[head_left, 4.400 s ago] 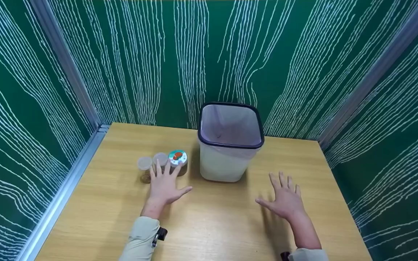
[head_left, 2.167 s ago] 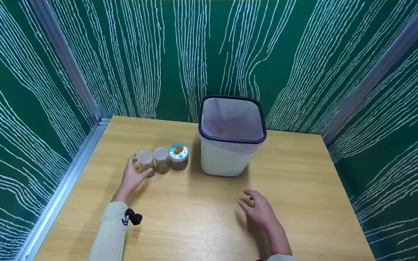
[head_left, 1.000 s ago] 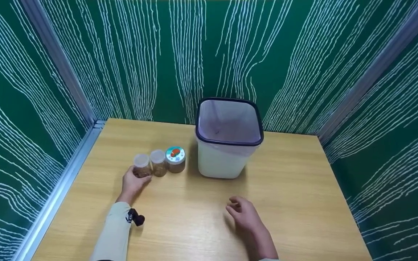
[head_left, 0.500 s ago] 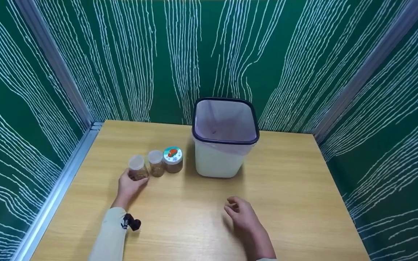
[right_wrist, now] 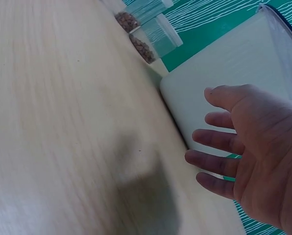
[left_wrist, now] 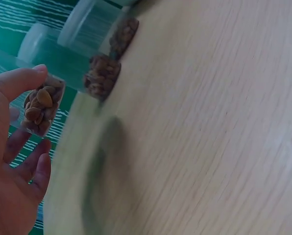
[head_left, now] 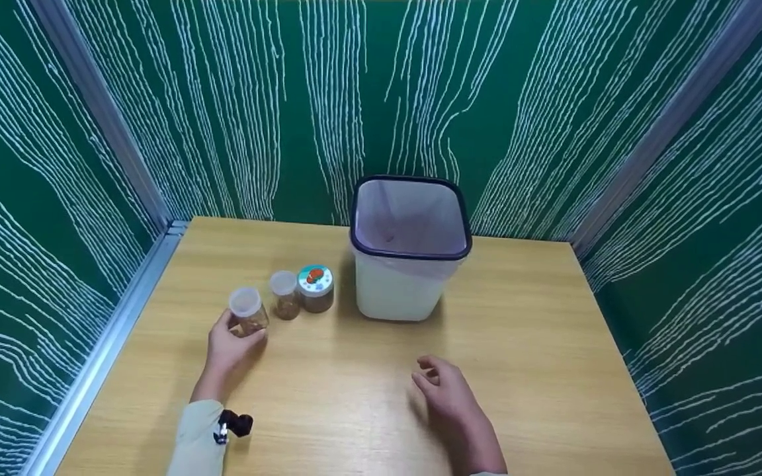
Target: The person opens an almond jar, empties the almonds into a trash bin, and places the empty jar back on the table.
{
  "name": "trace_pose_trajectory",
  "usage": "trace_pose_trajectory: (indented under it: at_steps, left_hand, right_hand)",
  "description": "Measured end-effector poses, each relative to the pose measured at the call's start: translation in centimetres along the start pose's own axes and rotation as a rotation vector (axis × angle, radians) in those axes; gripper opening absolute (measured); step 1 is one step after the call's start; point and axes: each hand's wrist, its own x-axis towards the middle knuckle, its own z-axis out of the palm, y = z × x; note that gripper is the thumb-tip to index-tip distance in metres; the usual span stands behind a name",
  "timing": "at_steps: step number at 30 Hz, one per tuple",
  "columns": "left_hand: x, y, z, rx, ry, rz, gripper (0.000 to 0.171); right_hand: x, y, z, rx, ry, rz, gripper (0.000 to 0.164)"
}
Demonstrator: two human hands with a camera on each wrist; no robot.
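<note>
- In the head view, part of the fingers of the left hand (head_left: 227, 349) is hidden behind the clear jar (head_left: 246, 303); in the left wrist view this jar is cut by the picture edge, but brown nuts (left_wrist: 44, 98) can be seen inside.
- The bottom of the bin (head_left: 397, 291) is hard to make out, and the right forearm is cut off below.
- The left hand grips the clear jar between thumb and fingers, above the left part of the table (head_left: 354, 403); the jar is tilted.
- The right hand (head_left: 446, 391) is held in front of the bin, its fingers loosely bent and free.
- Compared with one second ago, the clear jar has moved away from the second clear jar (head_left: 286, 295), toward the person.
- The second clear jar and the jar with the printed lid (head_left: 315, 291) remain side by side.
</note>
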Motion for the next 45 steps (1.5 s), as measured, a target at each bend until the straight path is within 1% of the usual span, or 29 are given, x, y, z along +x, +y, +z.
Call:
trace_pose_trajectory:
  at_steps: [3,4,9,13,15,17,19,22,24,29,31,34,37,40,45]
  left_hand:
    - [-0.4,0.8,0.2,0.04,0.017,0.064,0.071]
    - [-0.6,1.1,0.3,0.046,0.02,0.083,0.071]
    - [-1.3,2.6,1.1,0.025,-0.007,0.122,0.07]
    - [-2.0,3.9,1.5,0.026,-0.023,0.165,0.067]
    - [-2.4,4.4,1.6,0.033,-0.028,0.187,0.065]
    - [-2.7,5.0,1.8,0.031,-0.027,0.213,0.062]
    - [-3.1,5.6,2.0,0.029,-0.031,0.233,0.059]
    - [-3.6,6.3,2.7,0.026,-0.047,0.282,0.057]
    - [-3.8,6.7,3.3,0.026,-0.06,0.306,0.057]
    - [-4.0,7.3,4.7,0.021,-0.09,0.351,0.059]
    - [-4.0,7.4,5.3,0.019,-0.106,0.376,0.06]
    - [-4.3,7.6,6.1,0.004,-0.126,0.396,0.06]
    - [-4.8,7.6,6.8,-0.008,-0.149,0.39,0.059]
    - [-5.4,7.4,7.5,-0.009,-0.176,0.382,0.059]
    - [-6.0,7.6,8.6,-0.008,-0.2,0.402,0.059]
  right_hand:
    - [0.2,-0.5,-0.5,-0.025,0.009,0.018,0.039]
    - [0.3,-0.7,-0.7,-0.037,0.014,0.011,0.038]
    - [0.7,-1.7,-1.6,-0.07,0.047,0.004,0.039]
    - [0.8,-2.6,-2.1,-0.09,0.065,0.011,0.037]
    - [0.9,-3.1,-2.2,-0.104,0.068,0.0,0.035]
    - [1.0,-3.5,-2.2,-0.116,0.071,-0.019,0.033]
    - [1.0,-3.8,-2.2,-0.127,0.074,-0.061,0.031]
    - [1.2,-4.4,-2.4,-0.138,0.091,-0.128,0.028]
    - [1.4,-4.7,-2.6,-0.134,0.096,-0.159,0.027]
    - [1.9,-5.6,-3.1,-0.112,0.089,-0.199,0.026]
    - [2.2,-5.8,-3.3,-0.113,0.097,-0.221,0.025]
    - [2.4,-6.1,-3.5,-0.11,0.104,-0.254,0.025]
    - [2.4,-6.2,-3.6,-0.099,0.095,-0.267,0.026]
    - [2.2,-6.4,-3.5,-0.097,0.078,-0.26,0.028]
    - [2.1,-6.9,-3.4,-0.1,0.065,-0.268,0.029]
